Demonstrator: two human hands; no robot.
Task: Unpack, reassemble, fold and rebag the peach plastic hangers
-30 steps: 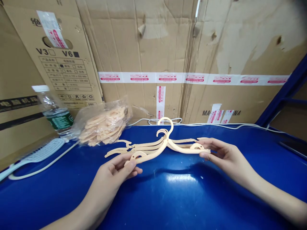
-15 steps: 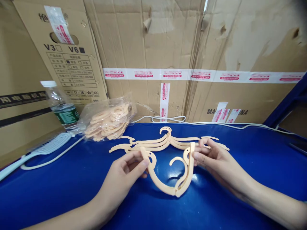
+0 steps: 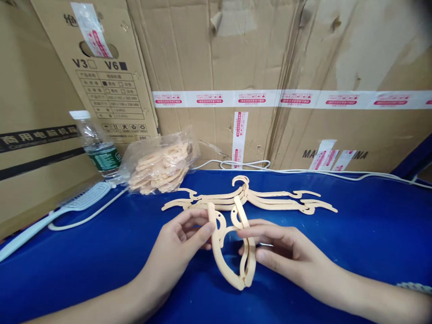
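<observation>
A cream folding clothes hanger [image 3: 224,268] is held up in front of me, its two arms folded upward into a narrow V with the joint at the bottom. My left hand [image 3: 184,240] pinches the left arm near its tip between thumb and fingers. My right hand [image 3: 283,249] has its fingers round the right arm, about midway along. The hook curves between the two arms and is partly hidden. Just behind lie several unfolded cream hangers [image 3: 273,205], stacked on the blue table surface [image 3: 128,270].
A clear plastic bag [image 3: 160,164] of cream hanger parts lies at the back left. Beside it stand a water bottle [image 3: 101,153] and a pale blue hairbrush [image 3: 81,201] lies nearer. A white cable [image 3: 303,173] runs along the cardboard boxes [image 3: 209,54] behind.
The hanger's right arm has swung left toward the other arm, narrowing the V. My right hand has moved left and lower along that arm. The view has shifted slightly.
</observation>
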